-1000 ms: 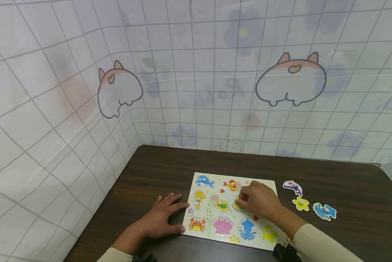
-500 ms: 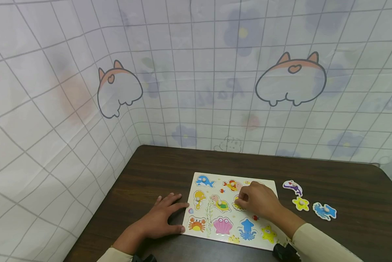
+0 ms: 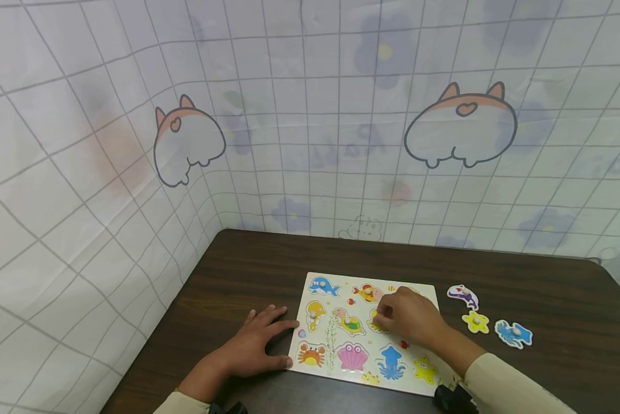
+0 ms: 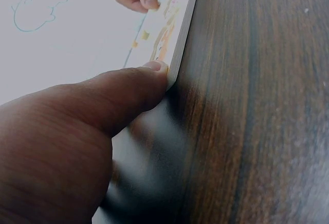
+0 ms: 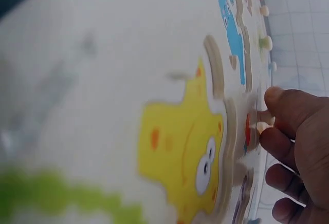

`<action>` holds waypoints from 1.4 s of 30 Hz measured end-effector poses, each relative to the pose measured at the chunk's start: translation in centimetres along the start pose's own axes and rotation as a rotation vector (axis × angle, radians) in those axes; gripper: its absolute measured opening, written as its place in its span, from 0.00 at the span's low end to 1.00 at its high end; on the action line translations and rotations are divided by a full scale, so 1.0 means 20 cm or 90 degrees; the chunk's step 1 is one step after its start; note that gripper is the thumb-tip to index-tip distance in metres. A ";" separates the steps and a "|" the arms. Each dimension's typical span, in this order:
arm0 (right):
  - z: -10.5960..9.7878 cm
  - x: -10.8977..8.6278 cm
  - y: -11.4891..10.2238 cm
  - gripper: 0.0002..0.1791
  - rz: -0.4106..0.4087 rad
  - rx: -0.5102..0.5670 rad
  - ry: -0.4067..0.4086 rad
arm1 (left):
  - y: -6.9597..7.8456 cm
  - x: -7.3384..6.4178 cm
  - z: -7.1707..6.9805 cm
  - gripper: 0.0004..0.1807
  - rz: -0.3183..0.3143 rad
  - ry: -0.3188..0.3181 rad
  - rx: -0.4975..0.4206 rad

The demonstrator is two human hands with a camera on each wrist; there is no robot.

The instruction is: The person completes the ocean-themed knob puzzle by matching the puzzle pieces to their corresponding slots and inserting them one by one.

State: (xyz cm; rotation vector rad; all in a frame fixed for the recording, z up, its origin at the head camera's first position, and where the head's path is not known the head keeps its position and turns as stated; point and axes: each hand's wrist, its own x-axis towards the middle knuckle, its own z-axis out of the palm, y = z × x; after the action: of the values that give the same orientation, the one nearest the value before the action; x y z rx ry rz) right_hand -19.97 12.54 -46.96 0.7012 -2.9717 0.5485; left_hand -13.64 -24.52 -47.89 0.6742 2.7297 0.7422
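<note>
Plainly, the head view shows the left hand (image 3: 258,342) whole, fingers straight and spread, gripping nothing, forefinger and thumb at the left edge of the puzzle board (image 3: 336,368), which lies on the table (image 3: 227,276); the left wrist view adds the thumb tip touching near the board's corner. Further right, the right hand (image 3: 413,319) pinches at a yellow piece (image 3: 376,322) in the middle row — only the right wrist view shows its wooden knob (image 5: 263,127) between thumb and forefinger, other fingers curled, and the sunken edge round the starfish picture (image 5: 180,152). Counting rightward: four uncovered knobbed pieces on the board, seahorse (image 3: 314,310), whale (image 3: 328,288), turtle (image 3: 352,326), fish (image 3: 366,294); four bottom-row pictures, crab (image 3: 312,355), shell (image 3: 352,357), squid (image 3: 391,362), starfish; three loose pieces beyond — purple dolphin (image 3: 463,298), yellow star (image 3: 474,325), blue piece (image 3: 509,334).
</note>
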 end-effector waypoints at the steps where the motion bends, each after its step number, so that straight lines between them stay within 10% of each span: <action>1: 0.00 0.00 0.00 0.09 0.000 0.003 -0.002 | 0.00 0.00 0.00 0.39 -0.001 0.000 0.002; 42: -0.25 -0.27 0.52 0.17 0.005 -0.036 0.055 | 0.02 0.00 -0.01 0.40 -0.005 -0.004 0.003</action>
State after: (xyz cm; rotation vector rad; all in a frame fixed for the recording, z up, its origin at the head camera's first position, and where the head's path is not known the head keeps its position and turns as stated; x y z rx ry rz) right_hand -19.96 25.24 -46.24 0.6450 -2.8980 0.4799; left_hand -13.60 -24.35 -47.53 0.6661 2.7274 0.7314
